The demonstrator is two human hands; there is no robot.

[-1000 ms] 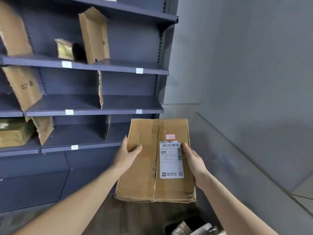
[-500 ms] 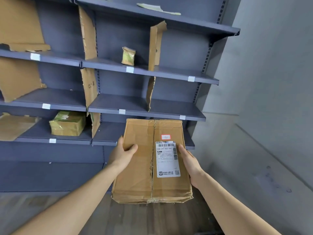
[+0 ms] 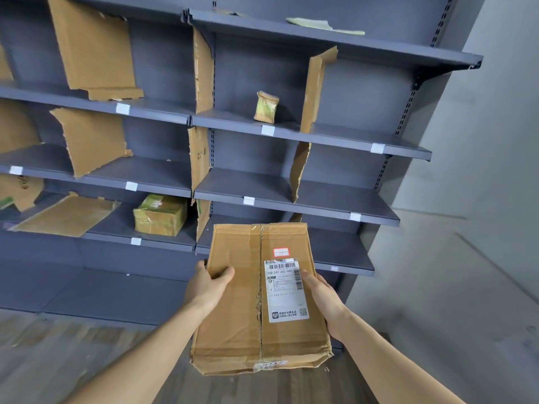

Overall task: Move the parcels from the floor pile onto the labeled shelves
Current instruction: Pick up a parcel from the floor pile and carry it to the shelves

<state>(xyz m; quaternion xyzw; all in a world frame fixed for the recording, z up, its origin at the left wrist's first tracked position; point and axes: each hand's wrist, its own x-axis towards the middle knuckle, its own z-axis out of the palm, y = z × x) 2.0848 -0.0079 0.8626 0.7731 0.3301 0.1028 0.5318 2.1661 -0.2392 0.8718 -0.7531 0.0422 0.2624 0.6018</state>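
Since the earlier frames the view has swung left and upward, bringing more of the dark grey metal shelving unit [image 3: 344, 135] into sight, while the flat brown cardboard parcel with a white shipping label [image 3: 242, 301] keeps its place between both hands at chest level. The left hand [image 3: 211, 282] holds the parcel's left edge, thumb laid across the top face and fingers out of sight beneath. The right hand [image 3: 322, 298] holds the right edge beside the label, thumb on top; its fingers are hidden under the parcel. Both grips are closed on the parcel, which is off the floor and in front of the lowest shelf board, not resting on any shelf. Torn brown cardboard divider sheets [image 3: 316, 88] stand upright between shelf sections; one large flat brown cardboard sheet [image 3: 67, 217] lies tilted on the lower left shelf. A small yellow-green taped packet [image 3: 266, 107] stands on an upper shelf near one divider. A larger yellow-green taped box [image 3: 160, 214] sits on the lower shelf, left of the held parcel. Small white label tags [image 3: 267, 130] are fixed along the shelf front edges; their text is too small to read. The parcel covers part of the lowest shelf, and the left shelving bay is cut off by the frame edge. A grey wall [image 3: 481, 170] borders the unit on the right.
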